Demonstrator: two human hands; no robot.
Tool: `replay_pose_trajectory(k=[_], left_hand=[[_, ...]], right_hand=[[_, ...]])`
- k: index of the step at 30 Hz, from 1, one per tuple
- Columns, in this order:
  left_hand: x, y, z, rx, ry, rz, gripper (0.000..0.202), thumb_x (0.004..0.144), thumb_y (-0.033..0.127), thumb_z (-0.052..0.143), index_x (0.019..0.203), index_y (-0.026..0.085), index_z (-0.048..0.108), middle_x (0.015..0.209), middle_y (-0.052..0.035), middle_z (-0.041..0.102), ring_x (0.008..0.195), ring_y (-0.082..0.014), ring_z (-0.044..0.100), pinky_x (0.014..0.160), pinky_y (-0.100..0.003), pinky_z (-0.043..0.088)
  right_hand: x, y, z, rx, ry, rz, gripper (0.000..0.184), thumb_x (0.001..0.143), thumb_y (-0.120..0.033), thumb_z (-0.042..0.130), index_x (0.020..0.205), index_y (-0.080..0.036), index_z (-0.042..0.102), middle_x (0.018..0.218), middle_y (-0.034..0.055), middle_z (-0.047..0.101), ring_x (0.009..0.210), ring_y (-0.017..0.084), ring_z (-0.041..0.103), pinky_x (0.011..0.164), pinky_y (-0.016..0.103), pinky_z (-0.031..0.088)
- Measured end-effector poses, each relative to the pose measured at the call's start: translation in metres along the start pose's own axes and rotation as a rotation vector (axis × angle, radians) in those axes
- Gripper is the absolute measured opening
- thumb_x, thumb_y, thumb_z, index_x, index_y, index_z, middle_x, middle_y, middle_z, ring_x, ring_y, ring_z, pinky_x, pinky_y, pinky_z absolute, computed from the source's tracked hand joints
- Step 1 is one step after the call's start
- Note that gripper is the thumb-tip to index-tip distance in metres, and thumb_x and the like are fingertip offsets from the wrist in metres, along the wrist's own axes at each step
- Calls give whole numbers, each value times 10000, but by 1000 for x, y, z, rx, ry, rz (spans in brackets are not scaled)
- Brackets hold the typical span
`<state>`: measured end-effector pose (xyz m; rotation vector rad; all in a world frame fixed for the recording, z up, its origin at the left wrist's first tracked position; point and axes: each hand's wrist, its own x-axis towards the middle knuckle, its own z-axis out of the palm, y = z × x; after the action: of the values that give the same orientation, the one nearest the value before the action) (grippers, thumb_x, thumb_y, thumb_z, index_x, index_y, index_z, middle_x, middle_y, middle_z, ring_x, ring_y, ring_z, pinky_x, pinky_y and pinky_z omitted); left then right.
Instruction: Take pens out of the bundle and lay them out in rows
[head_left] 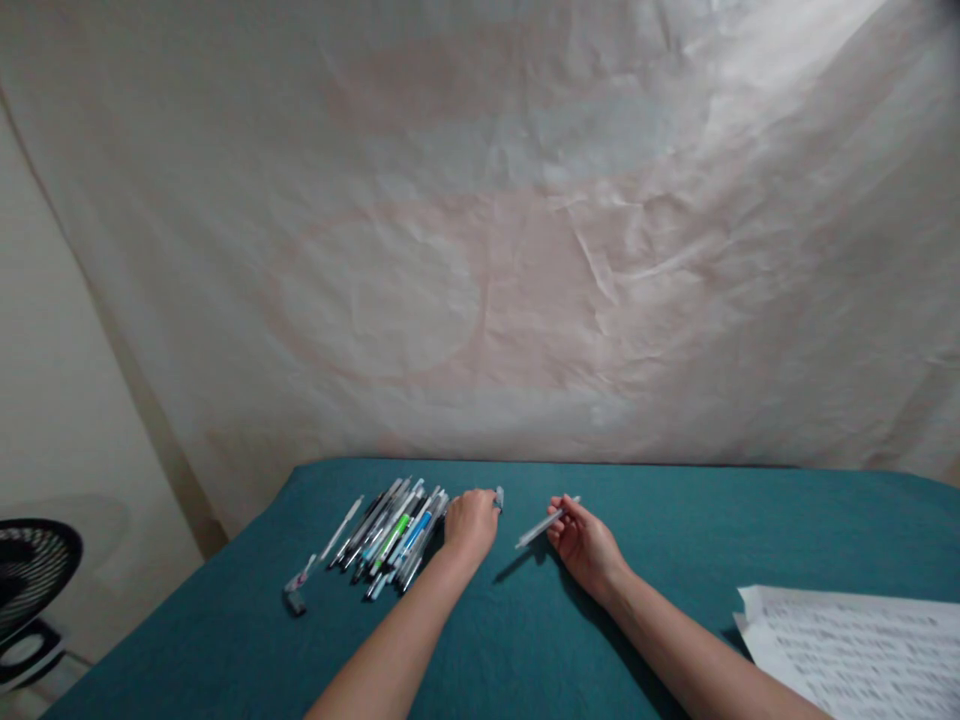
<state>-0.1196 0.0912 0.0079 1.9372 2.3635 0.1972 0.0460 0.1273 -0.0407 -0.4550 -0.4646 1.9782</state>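
Observation:
My right hand point(587, 552) holds a slim clear-grey pen point(536, 530) between thumb and fingers. The pen is tilted above the cloth, its lower end pointing left. To its left, my left hand point(471, 522) is closed, back of the hand up, with a small clear-grey piece point(499, 498) showing at its fingertips. That piece looks like a pen cap, though most of it is hidden. Right beside the left hand lies a pile of pens point(390, 535), mostly clear, grey and black, with a green one point(391, 540) and a blue one point(417, 530) among them.
A thin white stick point(340, 528) lies left of the pile, near a small grey and dark object point(295, 597). Printed or written paper sheets point(855, 645) rest at the right on the green cloth point(247, 640). A black fan point(37, 570) stands beyond the table's left edge.

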Motion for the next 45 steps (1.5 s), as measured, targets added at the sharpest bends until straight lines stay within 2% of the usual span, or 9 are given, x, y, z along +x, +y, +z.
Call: replay_pose_trajectory(k=[4,8,11,16,20,24,30,37,45], left_hand=[[12,-1,1,-27,97,56,298,813,356,360,998,266,575,1004,-55,588,962,-180,517,789,-262,346],[29,2,6,-56,144,88,291,794,342,416,1020,233,564,1033,-63,551,967,-163,514,813,-241,353],[41,4,12,-69,143,97,270,778,335,459,987,209,576,1027,-69,543,959,-161,515,824,-255,366],[53,0,20,-76,100,110,269,790,328,457,976,151,536,1027,-62,542,919,-164,518,796,-371,414],[56,-4,18,-76,85,115,273,793,318,455,1001,151,518,1035,-61,536,909,-162,522,783,-375,427],[52,-6,9,-78,109,114,281,789,346,453,971,150,538,1013,-60,557,908,-159,524,800,-366,408],[30,-2,-1,-74,114,92,192,748,327,488,845,217,612,891,-35,632,835,-147,566,712,-236,395],[3,8,-1,-28,102,34,152,731,212,475,813,216,603,886,-46,631,855,-182,571,714,-254,390],[2,4,-2,-52,123,-51,189,765,249,448,915,196,549,916,-80,615,885,-179,561,734,-261,380]], right_hand=[[0,0,0,-3,-2,4,118,765,-210,531,728,-112,585,619,24,584,452,50,471,455,164,447],[1,1,-2,1,-13,2,119,767,-214,532,734,-114,586,622,24,584,456,50,471,455,165,449],[2,1,-2,1,-11,4,116,767,-212,531,734,-115,587,619,22,584,453,49,469,455,167,452],[2,1,-1,2,-5,7,117,768,-203,529,726,-111,588,615,24,586,451,49,474,463,165,455],[1,1,0,-2,-5,5,119,767,-206,530,728,-108,587,616,25,585,455,51,479,464,167,454],[0,0,0,-4,2,6,111,761,-207,537,730,-112,585,615,21,584,450,51,477,463,168,454],[1,1,-1,-5,-5,11,97,746,-208,553,730,-117,584,613,23,585,449,59,484,459,172,452],[1,2,-1,-21,12,3,89,732,-211,564,721,-125,582,612,26,587,439,68,488,459,187,453],[-1,2,1,-12,-21,0,105,743,-218,560,729,-117,587,617,22,591,455,58,484,463,174,448]])
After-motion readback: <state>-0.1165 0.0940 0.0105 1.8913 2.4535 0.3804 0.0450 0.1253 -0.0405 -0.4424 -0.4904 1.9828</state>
